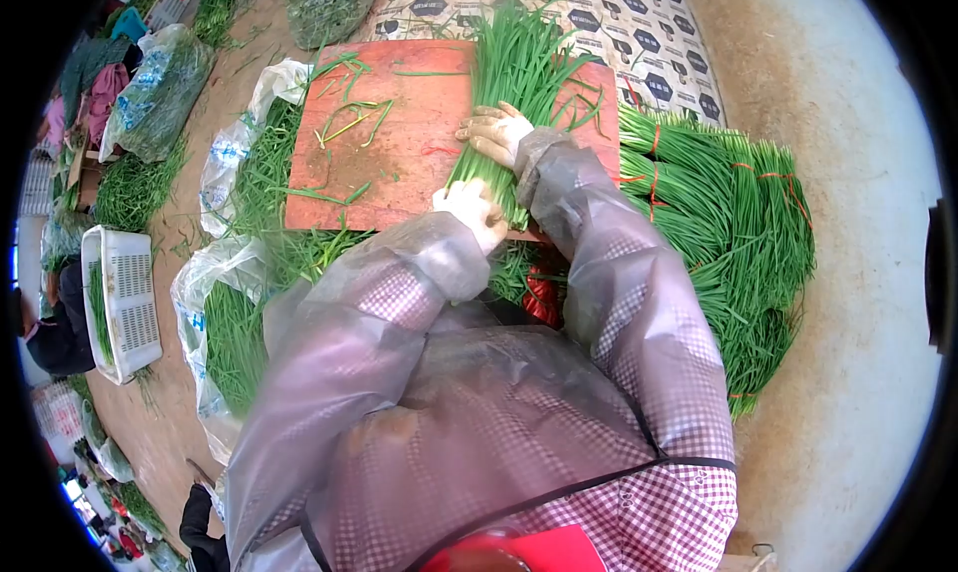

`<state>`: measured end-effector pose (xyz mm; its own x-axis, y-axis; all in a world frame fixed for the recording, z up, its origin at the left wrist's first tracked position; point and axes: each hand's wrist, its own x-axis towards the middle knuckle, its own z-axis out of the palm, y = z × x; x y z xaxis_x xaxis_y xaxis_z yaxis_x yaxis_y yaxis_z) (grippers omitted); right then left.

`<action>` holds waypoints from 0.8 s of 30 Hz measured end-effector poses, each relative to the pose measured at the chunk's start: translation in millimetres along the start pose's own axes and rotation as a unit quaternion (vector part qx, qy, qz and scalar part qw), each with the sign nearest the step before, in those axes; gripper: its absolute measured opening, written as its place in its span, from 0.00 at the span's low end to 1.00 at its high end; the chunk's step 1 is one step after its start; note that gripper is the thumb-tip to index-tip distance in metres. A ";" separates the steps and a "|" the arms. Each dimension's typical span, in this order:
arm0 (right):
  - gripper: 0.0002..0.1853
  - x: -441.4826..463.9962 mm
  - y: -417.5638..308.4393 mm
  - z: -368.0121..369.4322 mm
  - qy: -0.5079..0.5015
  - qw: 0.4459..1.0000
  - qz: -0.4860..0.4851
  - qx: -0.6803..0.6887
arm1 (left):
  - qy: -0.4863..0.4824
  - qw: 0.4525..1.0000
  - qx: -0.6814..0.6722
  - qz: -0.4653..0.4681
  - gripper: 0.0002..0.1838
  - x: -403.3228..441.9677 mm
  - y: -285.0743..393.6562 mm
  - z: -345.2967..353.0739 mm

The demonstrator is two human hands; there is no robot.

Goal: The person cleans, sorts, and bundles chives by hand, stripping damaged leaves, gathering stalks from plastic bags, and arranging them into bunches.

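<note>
White plastic makes the crate at the far left of my head view, with some greens inside it. Next come the open bags, stuffed with loose greens, beside the left edge of the reddish board. That loose stock tells me plenty is left to handle.

On the board's left half I see stray leaves, from the far left corner down towards the near edge, and a thin red strand by the middle. My left hand, in a pale glove, is closed around the pale lower ends of the bunch, close to the near edge. The bunch lies across the right half of the board, its green tips passing over the far edge. My right hand, gloved too, grasps it around the middle, fingers across the stalks; its thumb is hard to make out.

I can see no band on this bunch, so I judge it unfinished: gathered, but not tied. Past the right edge, the bundles are piled thickly, several with red bands around them. I take those as done, a good share of the work, though I cannot count them.
</note>
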<state>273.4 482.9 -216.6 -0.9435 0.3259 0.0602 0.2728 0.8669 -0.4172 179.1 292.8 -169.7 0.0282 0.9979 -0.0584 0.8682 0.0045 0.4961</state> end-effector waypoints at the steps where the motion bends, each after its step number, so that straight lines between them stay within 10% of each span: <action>1: 0.21 -0.3 -0.6 -0.5 0.000 1.000 0.000 -0.001 | 0.003 1.000 -0.008 0.008 0.11 -5.2 -0.8 -1.4; 10: 0.19 -0.8 -3.9 -1.1 0.025 1.000 -0.002 -0.013 | -0.106 0.976 -0.186 0.044 0.05 -72.9 -16.8 -31.5; 16: 0.18 -2.6 -6.4 -0.2 0.049 0.999 -0.006 -0.012 | -0.291 0.872 -0.347 0.187 0.06 -117.6 -37.0 -80.6; 19: 0.17 -2.4 -5.7 2.4 0.063 0.998 -0.006 -0.016 | -0.279 0.822 -0.479 0.135 0.06 -131.3 -50.1 -129.6; 22: 0.17 -1.8 -5.0 4.2 0.075 0.997 -0.015 -0.030 | -0.269 0.661 -0.701 0.014 0.05 -157.7 -62.8 -160.8; 24: 0.17 -3.5 -6.3 3.5 0.062 0.998 -0.015 -0.023 | -0.271 0.760 -0.590 -0.026 0.07 -159.3 -71.1 -166.5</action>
<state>274.4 475.0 -217.3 -0.9215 0.3418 0.1842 0.2566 0.8922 -0.3718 30.5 144.3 -51.4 0.4874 0.8223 -0.2938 -0.1652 0.4172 0.8937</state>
